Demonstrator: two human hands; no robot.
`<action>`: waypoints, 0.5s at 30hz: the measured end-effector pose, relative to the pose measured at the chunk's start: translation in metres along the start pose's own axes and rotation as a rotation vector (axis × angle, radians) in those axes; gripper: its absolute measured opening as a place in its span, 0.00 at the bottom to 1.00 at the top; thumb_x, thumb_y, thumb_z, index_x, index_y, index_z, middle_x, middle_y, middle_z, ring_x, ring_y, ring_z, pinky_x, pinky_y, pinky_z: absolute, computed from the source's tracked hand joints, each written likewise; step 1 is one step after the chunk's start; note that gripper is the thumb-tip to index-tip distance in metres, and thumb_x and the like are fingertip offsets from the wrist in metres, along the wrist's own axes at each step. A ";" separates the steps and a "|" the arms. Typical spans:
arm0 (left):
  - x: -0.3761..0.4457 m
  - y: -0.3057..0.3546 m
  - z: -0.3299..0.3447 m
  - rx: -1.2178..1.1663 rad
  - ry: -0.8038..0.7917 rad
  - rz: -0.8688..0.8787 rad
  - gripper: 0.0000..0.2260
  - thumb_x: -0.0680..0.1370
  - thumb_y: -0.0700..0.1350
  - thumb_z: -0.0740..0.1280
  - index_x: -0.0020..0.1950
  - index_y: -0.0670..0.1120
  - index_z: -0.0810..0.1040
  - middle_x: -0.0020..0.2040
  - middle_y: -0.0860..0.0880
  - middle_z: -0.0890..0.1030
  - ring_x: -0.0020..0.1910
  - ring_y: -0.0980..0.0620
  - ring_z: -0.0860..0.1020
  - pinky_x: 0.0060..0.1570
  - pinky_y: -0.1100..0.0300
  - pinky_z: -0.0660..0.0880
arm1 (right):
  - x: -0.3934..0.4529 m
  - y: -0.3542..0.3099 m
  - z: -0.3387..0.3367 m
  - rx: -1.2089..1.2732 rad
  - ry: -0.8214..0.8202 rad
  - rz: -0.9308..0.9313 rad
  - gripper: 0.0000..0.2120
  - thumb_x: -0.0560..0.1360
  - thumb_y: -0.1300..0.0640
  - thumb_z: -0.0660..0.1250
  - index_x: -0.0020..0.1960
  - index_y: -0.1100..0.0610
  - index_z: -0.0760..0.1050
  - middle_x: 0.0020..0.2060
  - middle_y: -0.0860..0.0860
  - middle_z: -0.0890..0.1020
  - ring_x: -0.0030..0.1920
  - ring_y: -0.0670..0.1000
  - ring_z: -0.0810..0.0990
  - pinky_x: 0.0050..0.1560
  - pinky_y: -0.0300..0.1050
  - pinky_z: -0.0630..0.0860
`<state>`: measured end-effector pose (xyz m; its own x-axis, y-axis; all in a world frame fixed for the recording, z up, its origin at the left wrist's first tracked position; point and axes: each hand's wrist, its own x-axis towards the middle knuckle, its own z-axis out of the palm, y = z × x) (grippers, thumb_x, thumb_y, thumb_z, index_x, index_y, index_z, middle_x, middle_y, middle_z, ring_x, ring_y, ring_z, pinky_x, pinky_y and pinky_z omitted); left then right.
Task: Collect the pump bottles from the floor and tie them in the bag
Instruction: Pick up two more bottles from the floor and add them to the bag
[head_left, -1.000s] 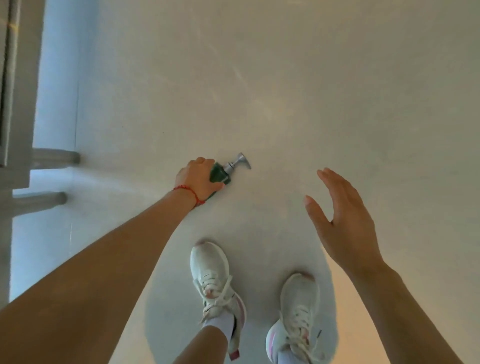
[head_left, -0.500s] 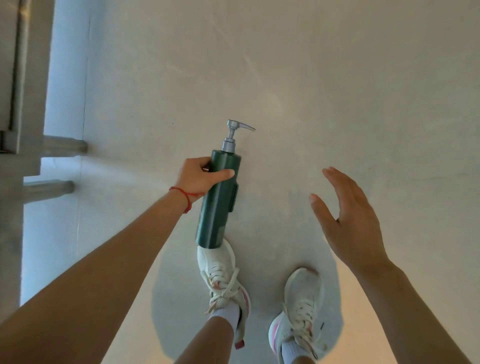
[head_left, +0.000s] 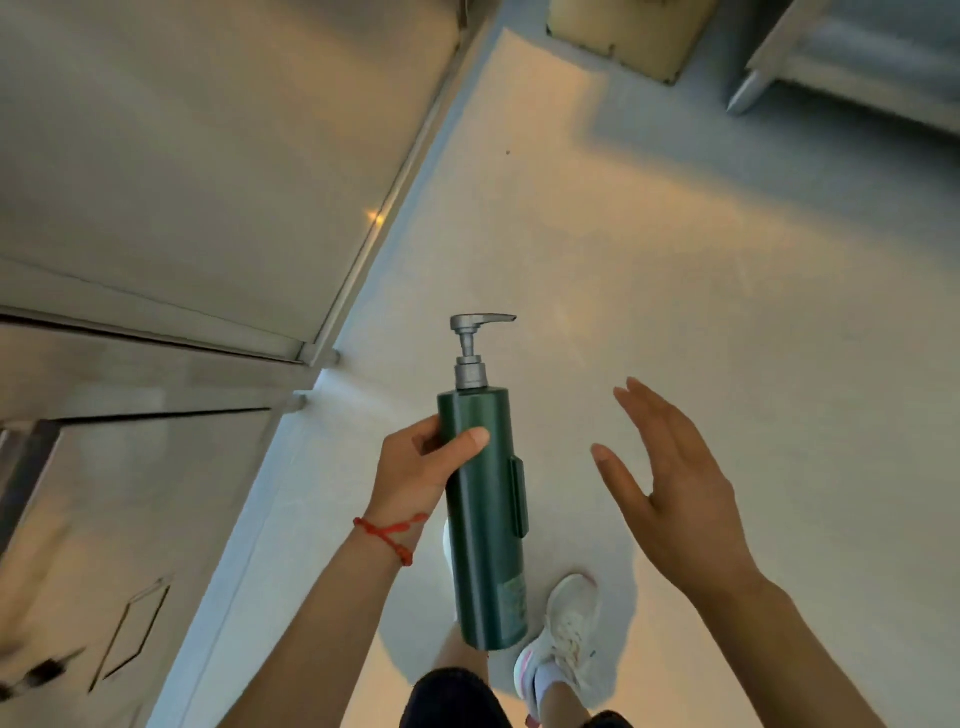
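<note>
A tall dark green pump bottle (head_left: 485, 540) with a grey pump head pointing right is held upright above the floor. My left hand (head_left: 415, 475), with a red string bracelet at the wrist, grips the bottle's upper part from the left, thumb across its front. My right hand (head_left: 670, 499) hovers to the right of the bottle, fingers spread, holding nothing and apart from it. No bag is in view.
Pale floor (head_left: 675, 286) stretches ahead. Metal cabinet fronts (head_left: 182, 156) line the left side. A cardboard box (head_left: 628, 31) and a metal unit on legs (head_left: 857, 47) stand at the far top right. My white shoes (head_left: 566, 623) are below the bottle.
My left hand has lifted the green bottle off the floor and brought it upright and closer. The view has risen and turned, so the cabinets and far corner now show.
</note>
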<state>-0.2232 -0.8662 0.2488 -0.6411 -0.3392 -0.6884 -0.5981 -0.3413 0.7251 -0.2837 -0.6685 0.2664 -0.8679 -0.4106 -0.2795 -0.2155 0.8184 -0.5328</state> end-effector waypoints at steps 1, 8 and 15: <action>-0.013 0.017 -0.004 -0.029 0.005 0.017 0.05 0.71 0.36 0.68 0.42 0.46 0.80 0.32 0.54 0.84 0.34 0.57 0.81 0.33 0.65 0.77 | -0.001 -0.016 -0.013 0.003 0.002 -0.020 0.27 0.74 0.40 0.52 0.69 0.52 0.63 0.69 0.52 0.70 0.67 0.52 0.69 0.63 0.47 0.63; -0.074 0.082 -0.029 -0.168 0.144 0.086 0.04 0.71 0.37 0.69 0.43 0.44 0.80 0.35 0.50 0.83 0.37 0.52 0.81 0.34 0.63 0.77 | -0.001 -0.091 -0.073 0.034 0.032 -0.119 0.25 0.75 0.42 0.56 0.69 0.50 0.63 0.70 0.49 0.68 0.68 0.49 0.66 0.64 0.45 0.61; -0.120 0.078 -0.036 -0.352 0.438 0.095 0.06 0.71 0.34 0.69 0.41 0.45 0.80 0.33 0.53 0.83 0.32 0.57 0.81 0.32 0.66 0.77 | 0.016 -0.120 -0.099 0.021 -0.083 -0.244 0.26 0.73 0.44 0.57 0.70 0.50 0.63 0.71 0.48 0.66 0.70 0.49 0.64 0.64 0.43 0.59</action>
<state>-0.1762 -0.8836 0.3875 -0.3804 -0.6890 -0.6169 -0.3030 -0.5374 0.7870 -0.3160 -0.7339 0.4050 -0.7514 -0.6273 -0.2047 -0.4040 0.6826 -0.6089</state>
